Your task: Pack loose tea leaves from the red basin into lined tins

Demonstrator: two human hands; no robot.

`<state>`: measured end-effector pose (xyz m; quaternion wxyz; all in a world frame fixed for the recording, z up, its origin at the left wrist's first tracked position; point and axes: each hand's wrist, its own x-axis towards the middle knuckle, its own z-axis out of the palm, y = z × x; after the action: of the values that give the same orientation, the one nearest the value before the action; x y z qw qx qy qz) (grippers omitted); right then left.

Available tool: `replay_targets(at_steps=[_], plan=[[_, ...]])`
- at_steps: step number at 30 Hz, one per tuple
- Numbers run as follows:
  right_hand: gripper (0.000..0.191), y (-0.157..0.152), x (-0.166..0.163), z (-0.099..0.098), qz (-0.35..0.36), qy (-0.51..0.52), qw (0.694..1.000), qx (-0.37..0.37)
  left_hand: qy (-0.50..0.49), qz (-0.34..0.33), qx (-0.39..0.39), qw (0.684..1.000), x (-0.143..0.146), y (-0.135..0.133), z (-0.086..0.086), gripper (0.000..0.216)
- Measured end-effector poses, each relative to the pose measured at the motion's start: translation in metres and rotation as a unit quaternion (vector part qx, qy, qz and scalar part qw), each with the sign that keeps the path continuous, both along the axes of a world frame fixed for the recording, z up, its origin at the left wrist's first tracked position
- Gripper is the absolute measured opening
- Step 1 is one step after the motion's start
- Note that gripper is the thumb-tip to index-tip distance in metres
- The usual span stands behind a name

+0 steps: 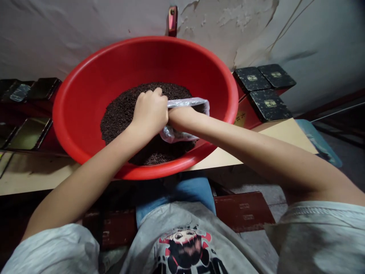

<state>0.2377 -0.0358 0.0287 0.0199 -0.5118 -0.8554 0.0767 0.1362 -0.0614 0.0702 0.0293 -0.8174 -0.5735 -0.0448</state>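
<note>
A wide red plastic basin (pixel 209 64) holds a heap of dark, dry loose tea leaves (pixel 122 104). Over the heap, a clear plastic bag (pixel 188 102) lies tilted with its mouth facing right, and some dark leaves show inside its opening. My left hand (pixel 151 110) has its fingers curled round the bag's left end. My right hand (pixel 180 117) reaches through the mouth into the bag, close to the left hand. Its fingers are hidden by the bag and the left hand, so their closing does not show.
Dark-lidded red tins (pixel 270 104) stand right of the basin on a pale wooden table (pixel 296 137). More tins (pixel 31 133), one open, are at the left. A red-handled object (pixel 172 21) leans on the peeling wall. Below are a dark red bench (pixel 243 211) and a blue stool (pixel 319 142).
</note>
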Motion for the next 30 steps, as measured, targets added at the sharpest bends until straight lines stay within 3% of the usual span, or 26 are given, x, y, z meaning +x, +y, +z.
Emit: replay_targets(at_steps=[3,6,8,11,15,19,21,24,27,30], plan=[[0.038,0.001,-0.006,0.029,0.007,-0.016,1.0,0.001,0.028,0.005,0.028,0.999,0.001,0.003,0.015,0.04],[0.034,-0.001,-0.01,0.054,0.028,0.078,0.996,0.018,0.033,0.051,0.062,0.996,-0.012,0.011,0.024,0.04],[0.029,-0.007,-0.011,0.06,0.036,0.15,0.987,0.046,0.039,0.091,0.08,0.992,-0.027,0.021,0.024,0.038],[0.026,-0.013,-0.013,0.043,0.063,0.195,0.978,0.035,0.012,0.126,0.09,0.988,-0.051,0.04,0.012,0.035],[0.028,0.006,-0.023,-0.014,0.117,0.135,0.979,-0.1,-0.092,0.099,0.048,0.99,-0.064,0.056,-0.011,0.04],[0.059,0.03,-0.04,-0.057,0.099,0.134,0.969,-0.183,-0.078,0.038,0.011,0.996,-0.056,0.058,-0.027,0.044],[0.077,0.034,-0.046,-0.065,0.123,0.129,0.962,-0.207,-0.042,0.022,-0.009,0.999,-0.051,0.059,-0.034,0.051],[0.108,0.032,-0.049,-0.066,0.144,0.08,0.962,-0.219,-0.045,0.059,-0.036,0.997,-0.048,0.062,-0.044,0.059],[0.112,0.033,-0.049,-0.059,0.139,0.048,0.962,-0.231,-0.099,0.104,-0.062,0.988,-0.048,0.067,-0.05,0.057],[0.111,0.032,-0.046,-0.049,0.141,0.025,0.958,-0.25,-0.091,0.115,-0.071,0.987,-0.049,0.068,-0.045,0.058]])
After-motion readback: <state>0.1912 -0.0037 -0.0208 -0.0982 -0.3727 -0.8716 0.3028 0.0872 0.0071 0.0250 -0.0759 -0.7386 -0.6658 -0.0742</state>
